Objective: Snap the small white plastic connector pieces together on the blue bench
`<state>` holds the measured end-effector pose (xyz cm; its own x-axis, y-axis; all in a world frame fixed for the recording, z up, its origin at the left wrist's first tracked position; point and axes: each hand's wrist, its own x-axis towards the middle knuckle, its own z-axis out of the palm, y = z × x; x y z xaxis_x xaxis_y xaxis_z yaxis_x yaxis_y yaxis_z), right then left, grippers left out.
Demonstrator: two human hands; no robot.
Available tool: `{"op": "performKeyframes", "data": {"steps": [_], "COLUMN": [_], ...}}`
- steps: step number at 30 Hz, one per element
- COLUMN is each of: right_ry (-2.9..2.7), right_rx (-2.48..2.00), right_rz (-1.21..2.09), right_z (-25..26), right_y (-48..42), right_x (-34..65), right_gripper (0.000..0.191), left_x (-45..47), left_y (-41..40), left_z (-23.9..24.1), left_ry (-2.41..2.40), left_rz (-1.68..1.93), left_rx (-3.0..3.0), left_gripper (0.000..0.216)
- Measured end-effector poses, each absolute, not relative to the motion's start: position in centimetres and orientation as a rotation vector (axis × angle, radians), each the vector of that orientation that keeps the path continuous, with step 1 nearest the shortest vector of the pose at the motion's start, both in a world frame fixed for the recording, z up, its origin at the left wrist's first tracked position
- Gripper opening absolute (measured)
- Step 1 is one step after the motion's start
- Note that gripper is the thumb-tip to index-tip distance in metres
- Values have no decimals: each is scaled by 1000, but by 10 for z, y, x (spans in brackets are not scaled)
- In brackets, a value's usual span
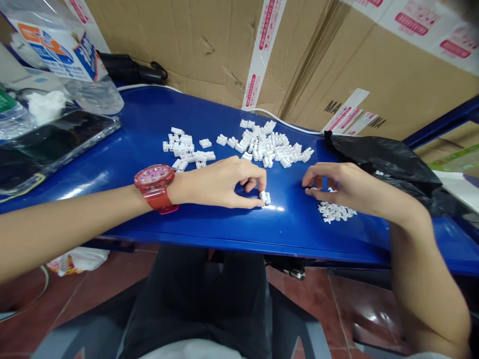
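Observation:
My left hand (224, 182), with a red wristwatch (155, 187) on its wrist, pinches a small white plastic connector (265, 198) between thumb and fingers, just above the blue table (239, 224). A large scattered heap of similar white connectors (264, 147) lies beyond that hand. My right hand (337, 187) hangs curved over the table, fingers apart, with nothing visible between them. Just below it lies a smaller pile of tiny white pieces (335, 212), partly hidden by the fingers.
A black plastic bag (381, 162) lies at the table's right end. A phone in a clear case (48, 147), a plastic bag and a bottle sit at the left. Cardboard cartons with printed tape stand behind the table. My dark-clad legs and a tiled floor show below.

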<state>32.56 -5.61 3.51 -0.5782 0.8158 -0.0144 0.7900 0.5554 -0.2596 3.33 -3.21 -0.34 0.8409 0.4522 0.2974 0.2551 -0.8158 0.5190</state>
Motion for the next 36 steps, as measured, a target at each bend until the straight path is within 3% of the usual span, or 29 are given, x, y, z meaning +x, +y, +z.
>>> {"op": "performKeyframes", "data": {"steps": [5, 10, 14, 23, 36], "right_ry": [-2540, -2097, -2082, -2083, -2224], "right_rx": [-1279, -1144, -1153, -1154, -1161], "right_rz": [403, 810, 960, 1047, 935], "right_z": [33, 26, 16, 17, 9], "right_y": [-59, -73, -79, -76, -71], "right_x": [311, 277, 262, 271, 261], "right_gripper": [9, 19, 20, 10, 16], "left_x": [33, 35, 37, 37, 35], "left_y": [-33, -35, -36, -36, -37], "left_z": [-3, -4, -6, -6, -6], "left_ry": [533, 605, 627, 633, 625], "left_rz": [574, 597, 622, 609, 589], "left_rx": [2533, 2469, 2450, 2451, 2541], "left_gripper": [15, 18, 21, 19, 22]}}
